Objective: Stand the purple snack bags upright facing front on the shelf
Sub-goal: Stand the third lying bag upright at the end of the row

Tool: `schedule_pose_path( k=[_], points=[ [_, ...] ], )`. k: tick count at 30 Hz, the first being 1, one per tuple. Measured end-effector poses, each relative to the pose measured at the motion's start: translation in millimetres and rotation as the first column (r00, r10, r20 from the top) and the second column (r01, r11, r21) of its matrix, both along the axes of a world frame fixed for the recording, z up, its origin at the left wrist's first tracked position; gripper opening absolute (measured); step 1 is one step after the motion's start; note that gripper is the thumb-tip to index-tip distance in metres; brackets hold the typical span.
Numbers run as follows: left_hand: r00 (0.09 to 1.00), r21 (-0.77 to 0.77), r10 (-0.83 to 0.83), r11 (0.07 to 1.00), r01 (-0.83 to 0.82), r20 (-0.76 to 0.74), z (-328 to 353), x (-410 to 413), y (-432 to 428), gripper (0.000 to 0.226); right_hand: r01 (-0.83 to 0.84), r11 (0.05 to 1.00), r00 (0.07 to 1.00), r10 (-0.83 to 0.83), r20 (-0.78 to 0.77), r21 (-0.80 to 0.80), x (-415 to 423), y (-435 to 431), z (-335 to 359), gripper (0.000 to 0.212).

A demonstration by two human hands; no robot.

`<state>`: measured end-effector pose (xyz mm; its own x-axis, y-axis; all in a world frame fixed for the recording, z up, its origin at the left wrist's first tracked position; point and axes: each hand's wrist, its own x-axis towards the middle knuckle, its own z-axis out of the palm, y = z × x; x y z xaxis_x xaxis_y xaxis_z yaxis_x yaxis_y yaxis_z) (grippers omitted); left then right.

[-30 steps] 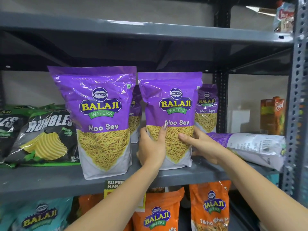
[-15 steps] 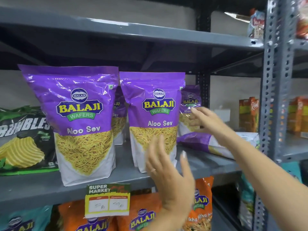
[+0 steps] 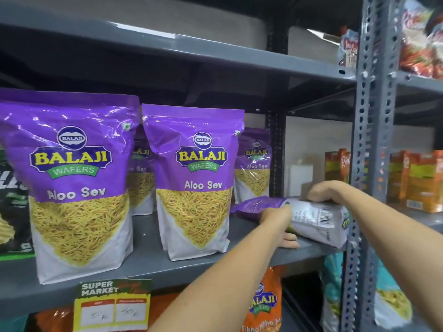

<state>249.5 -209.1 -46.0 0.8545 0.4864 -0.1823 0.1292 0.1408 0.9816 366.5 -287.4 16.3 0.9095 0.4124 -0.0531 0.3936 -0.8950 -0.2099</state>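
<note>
Two purple Aloo Sev bags stand upright facing front on the grey shelf [image 3: 148, 262]: one at the left [image 3: 72, 183] and one in the middle [image 3: 196, 180]. Two more purple bags stand behind them, one between the front pair [image 3: 140, 178] and one at the back right [image 3: 254, 166]. A further purple bag [image 3: 314, 219] lies on its side at the shelf's right end, back face and barcode up. My left hand [image 3: 279, 221] grips its near side, fingers under it. My right hand [image 3: 328, 191] holds its top edge.
A perforated grey upright post [image 3: 369, 149] stands right of the lying bag. Orange cartons [image 3: 417, 180] sit beyond it. Black-green chip bags [image 3: 12, 200] are at the far left. Orange bags [image 3: 261, 305] fill the shelf below, with a price tag [image 3: 112, 305] on the shelf edge.
Both hands left the middle upright bag and moved right to the bag lying on its side, closing on it. The camera view swung to the right.
</note>
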Motion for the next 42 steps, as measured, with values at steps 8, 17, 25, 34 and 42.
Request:
schedule_pose_path(
  k=[8, 17, 25, 34, 42],
  points=[
    [0.972, 0.096, 0.218, 0.969, -0.226, 0.086, -7, 52, 21, 0.068, 0.098, 0.970, 0.952, -0.026, -0.304, 0.223, 15, -3, 3, 0.030],
    [0.854, 0.337, 0.248, 0.840, -0.425, 0.458, 24, 75, 59, 0.058, 0.127, 0.584, 0.954, 0.150, -0.260, 0.802, 29, 10, -6, 0.040],
    [0.857, 0.726, 0.264, 0.456, -0.515, 0.442, 26, 47, 70, 0.070, -0.085, 0.224, 0.949, 0.316, 0.010, 0.971, 29, 50, -36, 0.029],
    [0.790, 0.682, 0.365, 0.402, -0.611, 0.492, 12, 61, 73, 0.074, -0.094, 0.187, 0.966, 0.253, 0.045, 0.978, 39, 68, -47, 0.045],
    [0.798, 0.642, 0.475, 0.490, -0.590, 0.371, -7, 61, 42, 0.091, 0.217, 0.081, 0.852, 0.471, -0.229, 0.973, 64, 64, -40, 0.077]
  ],
)
